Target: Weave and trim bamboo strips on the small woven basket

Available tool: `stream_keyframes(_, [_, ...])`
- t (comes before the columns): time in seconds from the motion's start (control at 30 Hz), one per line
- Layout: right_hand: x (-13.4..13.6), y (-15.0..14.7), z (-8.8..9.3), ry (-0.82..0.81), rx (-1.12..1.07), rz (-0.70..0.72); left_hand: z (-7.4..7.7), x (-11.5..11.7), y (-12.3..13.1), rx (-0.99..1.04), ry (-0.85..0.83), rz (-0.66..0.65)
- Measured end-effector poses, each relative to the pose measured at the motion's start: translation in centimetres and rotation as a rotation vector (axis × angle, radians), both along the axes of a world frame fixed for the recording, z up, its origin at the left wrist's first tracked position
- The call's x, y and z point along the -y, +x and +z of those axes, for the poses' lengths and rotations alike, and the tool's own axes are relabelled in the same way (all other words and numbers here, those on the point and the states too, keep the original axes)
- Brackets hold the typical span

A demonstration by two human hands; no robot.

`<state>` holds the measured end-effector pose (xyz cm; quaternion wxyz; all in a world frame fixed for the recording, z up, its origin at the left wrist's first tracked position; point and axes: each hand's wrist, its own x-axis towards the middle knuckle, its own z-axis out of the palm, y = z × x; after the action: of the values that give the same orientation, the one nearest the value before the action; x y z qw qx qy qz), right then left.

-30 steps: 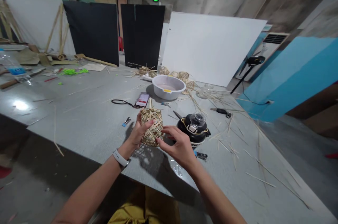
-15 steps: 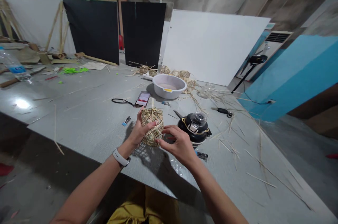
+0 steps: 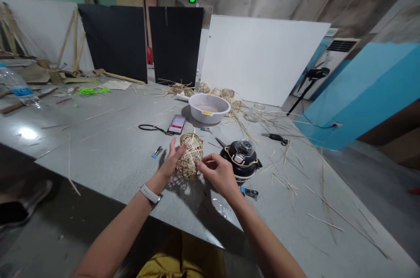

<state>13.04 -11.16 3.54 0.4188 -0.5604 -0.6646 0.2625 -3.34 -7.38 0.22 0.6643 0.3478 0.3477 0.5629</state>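
Observation:
A small rounded basket (image 3: 192, 155) woven from bamboo strips is held just above the grey table. My left hand (image 3: 172, 162) grips it from the left, thumb across its front and fingers behind. At the lower right side of the weave, my right hand (image 3: 218, 175) pinches with thumb and index finger; whether a single strip is between the tips is too small to tell. Close to the right hand stands a black flask (image 3: 241, 162) with a clear lid. Blue-and-black clips (image 3: 250, 192) lie below it.
Beyond the basket are a phone (image 3: 176, 124) with a strap and a pale basin (image 3: 210, 109) of water. Several woven balls (image 3: 228, 93) sit behind the basin. Scissors (image 3: 275, 137) and loose bamboo strips (image 3: 324, 222) lie to the right. A water bottle (image 3: 22, 90) is far left.
The basket has been turned and tipped in my left hand, so a different side faces me. My right thumb and index finger have closed together at its right edge.

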Motion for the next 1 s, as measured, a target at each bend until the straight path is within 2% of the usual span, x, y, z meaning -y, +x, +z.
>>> stream_keyframes(0.1, [-0.3,-0.6,-0.1,-0.078,-0.059,-0.034,-0.1,1.8,-0.7,-0.205,0.129,0.131])
stream_keyframes(0.2, [-0.5,-1.1,-0.6,-0.079,-0.054,-0.026,-0.6,3.4,-1.2,-0.374,0.226,0.151])
stream_keyframes(0.37, [-0.6,-1.2,-1.2,0.01,0.011,-0.02,-1.5,3.7,-2.0,-0.424,0.253,0.093])
stream_keyframes(0.6, [-0.4,-0.9,-1.7,0.139,0.133,-0.033,-1.4,3.5,-2.3,-0.431,0.253,0.033])
stream_keyframes(0.8, [0.4,-1.2,-2.4,0.237,0.251,-0.044,-1.2,3.6,-2.7,-0.512,0.269,0.102])
stream_keyframes(1.0, [0.9,-1.4,-2.9,0.262,0.288,-0.025,-1.0,3.7,-2.6,-0.498,0.229,0.091])
